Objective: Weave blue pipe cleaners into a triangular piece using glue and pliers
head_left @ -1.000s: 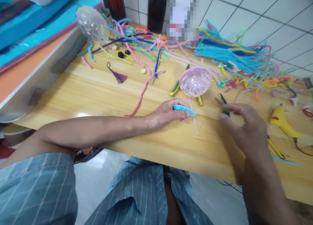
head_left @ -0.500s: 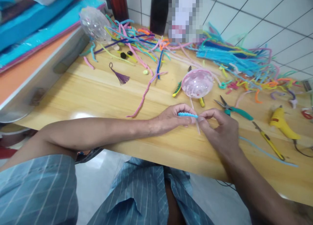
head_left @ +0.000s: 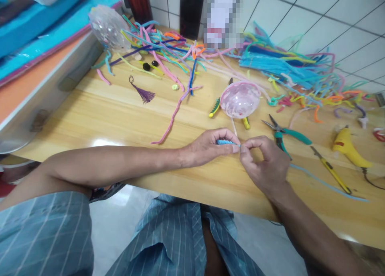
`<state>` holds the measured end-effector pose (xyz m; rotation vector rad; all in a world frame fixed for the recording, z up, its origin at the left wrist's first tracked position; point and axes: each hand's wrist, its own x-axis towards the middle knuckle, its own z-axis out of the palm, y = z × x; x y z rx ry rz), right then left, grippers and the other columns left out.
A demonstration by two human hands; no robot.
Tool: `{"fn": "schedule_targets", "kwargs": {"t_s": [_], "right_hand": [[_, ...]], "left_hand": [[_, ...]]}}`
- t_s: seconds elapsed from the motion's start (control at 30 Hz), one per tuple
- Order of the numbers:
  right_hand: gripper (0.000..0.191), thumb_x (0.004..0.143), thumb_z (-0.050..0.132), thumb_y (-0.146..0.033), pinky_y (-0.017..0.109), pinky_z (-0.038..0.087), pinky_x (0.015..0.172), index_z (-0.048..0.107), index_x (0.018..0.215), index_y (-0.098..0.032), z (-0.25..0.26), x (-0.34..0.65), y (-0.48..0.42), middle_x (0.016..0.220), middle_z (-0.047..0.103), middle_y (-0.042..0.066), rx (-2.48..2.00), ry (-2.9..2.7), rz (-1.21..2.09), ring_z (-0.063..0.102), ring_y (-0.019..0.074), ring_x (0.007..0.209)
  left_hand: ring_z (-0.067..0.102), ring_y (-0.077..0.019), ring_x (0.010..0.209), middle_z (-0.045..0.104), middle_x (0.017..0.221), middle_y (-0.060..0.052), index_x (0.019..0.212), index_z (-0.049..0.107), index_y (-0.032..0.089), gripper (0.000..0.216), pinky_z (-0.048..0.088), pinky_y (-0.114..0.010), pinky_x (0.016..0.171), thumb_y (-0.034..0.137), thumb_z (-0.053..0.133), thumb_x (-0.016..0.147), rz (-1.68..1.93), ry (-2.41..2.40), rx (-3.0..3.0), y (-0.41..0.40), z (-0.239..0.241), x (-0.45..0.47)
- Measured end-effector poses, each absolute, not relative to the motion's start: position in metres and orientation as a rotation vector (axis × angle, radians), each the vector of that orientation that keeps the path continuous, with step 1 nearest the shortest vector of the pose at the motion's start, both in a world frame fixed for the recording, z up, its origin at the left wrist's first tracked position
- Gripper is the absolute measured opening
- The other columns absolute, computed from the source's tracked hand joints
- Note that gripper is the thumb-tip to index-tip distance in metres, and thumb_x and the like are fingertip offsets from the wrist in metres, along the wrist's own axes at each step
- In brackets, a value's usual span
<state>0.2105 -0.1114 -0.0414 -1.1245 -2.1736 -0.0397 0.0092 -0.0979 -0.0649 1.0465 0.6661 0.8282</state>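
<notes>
head view: gripping the blue ridged strip (head_left: 225, 142) inside the curled left hand (head_left: 207, 147), over the wooden table (head_left: 120, 117) near the front edge. pinching the right end of the strip between thumb and forefinger of the right hand (head_left: 266, 160), just beside the left thumb. facing a clear pink dome (head_left: 240, 100) just beyond the hands, with a pale stick (head_left: 234, 126) between dome and left fingers. having at the right green-handled pliers (head_left: 280, 130) with jaws spread, then a yellow cutter (head_left: 331, 170) and a yellow glue gun (head_left: 349, 148). having at the left a purple tassel (head_left: 144, 94) and a pink twisted stem (head_left: 173, 120).
</notes>
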Motion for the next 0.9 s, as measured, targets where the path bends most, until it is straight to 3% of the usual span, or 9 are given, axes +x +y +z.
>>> {"fn": "schedule_targets", "kwargs": {"t_s": [0.27, 0.37, 0.43, 0.57, 0.67, 0.9], "right_hand": [[0.009, 0.096, 0.065, -0.02, 0.032, 0.056, 0.066, 0.062, 0.097, -0.028, -0.046, 0.219, -0.114, 0.081, 0.075, -0.001, -1.12, -2.155, -0.1, 0.073, 0.0183, 0.072], [0.005, 0.1, 0.063, -0.023, 0.034, 0.058, 0.068, 0.065, 0.099, -0.027, -0.047, 0.229, -0.113, 0.085, 0.078, 0.002, -1.009, -2.244, -0.177, 0.075, 0.0205, 0.077], [0.007, 0.1, 0.062, -0.023, 0.035, 0.058, 0.068, 0.066, 0.096, -0.027, -0.046, 0.236, -0.113, 0.088, 0.08, 0.004, -0.938, -2.311, -0.188, 0.076, 0.0211, 0.079], [0.012, 0.1, 0.061, -0.02, 0.035, 0.06, 0.069, 0.069, 0.096, -0.027, -0.046, 0.24, -0.113, 0.093, 0.082, 0.004, -0.888, -2.353, -0.197, 0.078, 0.0208, 0.082], [0.012, 0.1, 0.061, -0.021, 0.036, 0.062, 0.073, 0.071, 0.098, -0.028, -0.047, 0.235, -0.112, 0.095, 0.083, 0.004, -1.0, -2.305, -0.104, 0.079, 0.0217, 0.085], [0.011, 0.098, 0.068, -0.026, 0.036, 0.062, 0.075, 0.071, 0.108, -0.03, -0.055, 0.229, -0.108, 0.093, 0.08, 0.001, -1.15, -2.062, 0.14, 0.077, 0.0198, 0.082]], "left_hand": [[0.061, -0.0118, 0.085, 0.068, 0.094, -0.002, 0.104, 0.067, 0.015, 0.034, 0.049, -0.028, 0.084, 0.037, 0.083, 0.084, 0.869, 0.666, 1.087, -0.099, -0.072, 0.012], [0.067, -0.0169, 0.104, 0.07, 0.115, -0.007, 0.116, 0.066, 0.017, 0.041, 0.052, -0.032, 0.095, 0.032, 0.085, 0.083, 0.878, 0.584, 1.1, -0.099, -0.068, 0.007], [0.069, -0.0204, 0.108, 0.069, 0.126, -0.009, 0.126, 0.064, 0.02, 0.048, 0.055, -0.035, 0.094, 0.038, 0.083, 0.086, 0.827, 0.489, 1.063, -0.099, -0.064, 0.003], [0.072, -0.0181, 0.089, 0.074, 0.111, -0.009, 0.127, 0.067, 0.019, 0.044, 0.058, -0.034, 0.082, 0.044, 0.076, 0.092, 0.758, 0.427, 0.973, -0.099, -0.062, 0.002], [0.069, -0.0138, 0.087, 0.076, 0.104, -0.007, 0.118, 0.073, 0.017, 0.04, 0.055, -0.029, 0.082, 0.037, 0.085, 0.085, 0.808, 0.529, 0.976, -0.098, -0.064, 0.005], [0.066, -0.0112, 0.079, 0.076, 0.09, -0.004, 0.105, 0.075, 0.012, 0.047, 0.053, -0.026, 0.074, 0.044, 0.093, 0.075, 0.845, 0.674, 0.92, -0.096, -0.07, 0.007]]}}
